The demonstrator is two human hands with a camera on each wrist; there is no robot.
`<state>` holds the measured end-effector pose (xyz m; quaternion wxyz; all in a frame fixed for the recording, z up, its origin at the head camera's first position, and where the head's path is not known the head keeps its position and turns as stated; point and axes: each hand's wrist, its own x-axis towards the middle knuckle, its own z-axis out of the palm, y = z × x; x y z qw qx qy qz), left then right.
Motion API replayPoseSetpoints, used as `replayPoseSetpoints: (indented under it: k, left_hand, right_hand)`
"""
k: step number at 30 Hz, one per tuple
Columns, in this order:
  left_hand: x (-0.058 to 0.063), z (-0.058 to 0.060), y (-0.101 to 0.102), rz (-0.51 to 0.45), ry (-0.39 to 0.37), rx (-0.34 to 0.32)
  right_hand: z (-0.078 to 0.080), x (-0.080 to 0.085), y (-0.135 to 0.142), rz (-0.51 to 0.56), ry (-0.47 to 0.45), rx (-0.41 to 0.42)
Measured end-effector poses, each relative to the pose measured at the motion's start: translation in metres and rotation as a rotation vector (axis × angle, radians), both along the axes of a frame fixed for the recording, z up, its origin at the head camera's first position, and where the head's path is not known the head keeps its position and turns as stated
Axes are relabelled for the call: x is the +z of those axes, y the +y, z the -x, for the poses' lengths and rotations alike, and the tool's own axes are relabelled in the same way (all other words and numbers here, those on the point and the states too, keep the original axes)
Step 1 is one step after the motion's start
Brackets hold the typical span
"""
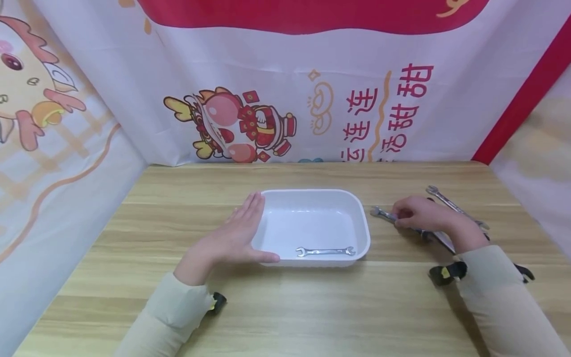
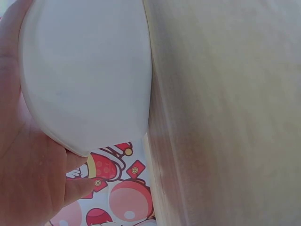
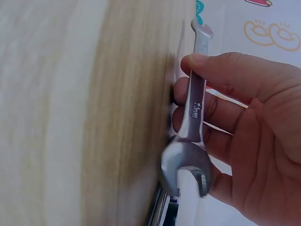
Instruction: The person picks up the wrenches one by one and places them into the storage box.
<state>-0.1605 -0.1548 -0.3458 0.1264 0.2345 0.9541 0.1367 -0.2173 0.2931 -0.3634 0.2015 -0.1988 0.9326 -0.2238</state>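
Observation:
In the head view, a white plastic tray (image 1: 308, 225) sits mid-table. A silver open-end wrench (image 1: 325, 251) lies inside it along the front wall. My left hand (image 1: 236, 237) rests against the tray's left end, fingers straight along the side and thumb over the front corner. My right hand (image 1: 426, 218) pinches another open-end wrench (image 3: 195, 103) by its shaft, thumb on one face and fingers behind. That wrench is right of the tray, one end pointing toward it. Whether it touches the table is unclear.
Beyond my right hand lies another silver wrench (image 1: 452, 203). Under my right hand and wrist are dark-handled tools (image 1: 441, 240), partly hidden, and a black hooked end (image 1: 524, 272) shows past the sleeve. A printed cloth (image 1: 290, 74) hangs along the table's back edge.

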Motion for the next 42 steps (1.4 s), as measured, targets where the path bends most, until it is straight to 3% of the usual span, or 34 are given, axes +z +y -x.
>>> replayPoseSetpoints:
  k: [30,42]
  left_hand:
    - [0.000,-0.002,-0.005,0.008,0.002,0.010]
    - [0.001,0.000,-0.002,0.010,-0.001,-0.002]
  right_hand:
    - [-0.009,0.008,0.000,0.102,-0.043,-0.116]
    - [-0.011,0.016,0.005,0.101,0.059,-0.122]
